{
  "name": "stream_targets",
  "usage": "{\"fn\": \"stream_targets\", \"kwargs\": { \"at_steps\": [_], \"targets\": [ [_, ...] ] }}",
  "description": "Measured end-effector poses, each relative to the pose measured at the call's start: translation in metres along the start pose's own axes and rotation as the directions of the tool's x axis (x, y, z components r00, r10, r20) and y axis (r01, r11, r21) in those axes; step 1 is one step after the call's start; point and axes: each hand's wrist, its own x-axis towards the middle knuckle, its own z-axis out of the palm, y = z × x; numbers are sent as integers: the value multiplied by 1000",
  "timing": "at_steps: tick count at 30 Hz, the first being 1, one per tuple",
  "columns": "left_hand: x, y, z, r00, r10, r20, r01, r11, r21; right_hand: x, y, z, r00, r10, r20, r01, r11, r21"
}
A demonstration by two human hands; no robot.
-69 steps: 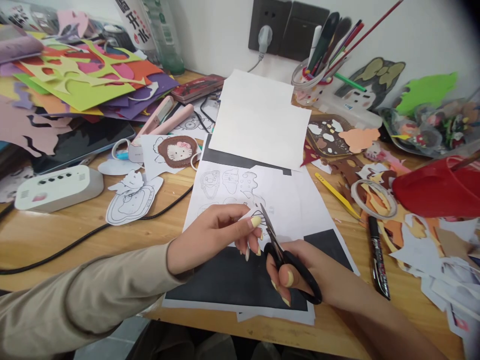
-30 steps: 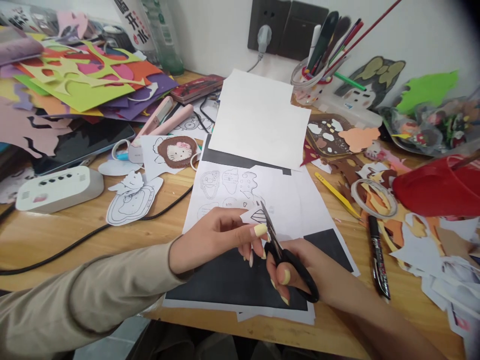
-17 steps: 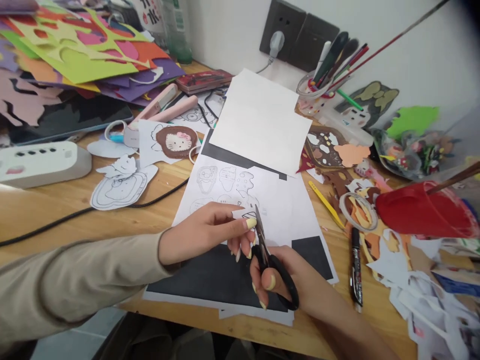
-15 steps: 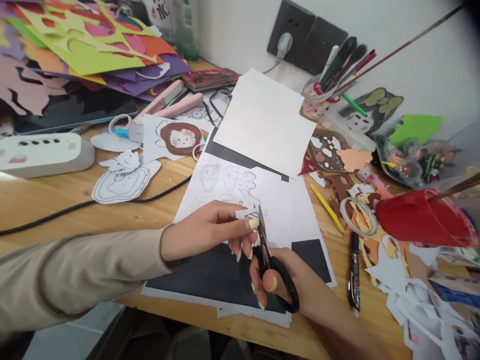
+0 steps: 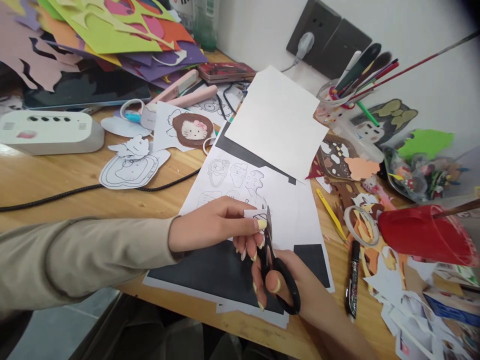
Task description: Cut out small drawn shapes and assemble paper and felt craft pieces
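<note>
My left hand (image 5: 225,225) pinches a small white paper piece (image 5: 252,213) with a black line drawing between thumb and fingers. In my right hand (image 5: 285,280) are black-handled scissors (image 5: 268,245), thumb and fingers through the loops. Their blades point away from me and lie close against the right edge of the paper piece, looking nearly closed. Beneath both hands lies a printed sheet (image 5: 288,225) with line drawings, partly over black paper (image 5: 213,275). The lower part of the drawings is hidden by my left hand.
A blank white sheet (image 5: 277,120) lies behind. To the left are cut-out drawings (image 5: 131,172), a white power strip (image 5: 52,132) and a black cord (image 5: 75,192). At right stand a red cup (image 5: 416,232) and paper scraps (image 5: 408,305), with a black marker (image 5: 352,280) and yellow tweezers (image 5: 332,215).
The camera view has shifted, so the table things appear farther right. Both hands keep hold of the paper piece and the scissors, with little change between them.
</note>
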Motion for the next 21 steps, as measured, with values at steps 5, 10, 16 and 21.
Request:
{"fn": "stream_targets", "kwargs": {
  "at_steps": [5,10,16,21],
  "targets": [
    [0,0,0,1000,-1,10,0,1000,15,1,-1,0,1000,-31,-1,31,999,11],
    [0,0,-1,1000,-16,27,15,1000,26,0,-4,0,1000,-31,3,31,999,16],
    [-1,1,0,1000,-11,28,11,1000,21,0,-3,-1,1000,-6,18,6,1000,15],
    [0,1,-1,999,-20,43,20,1000,11,0,-4,-2,1000,-4,17,3,1000,9]
  ]
}}
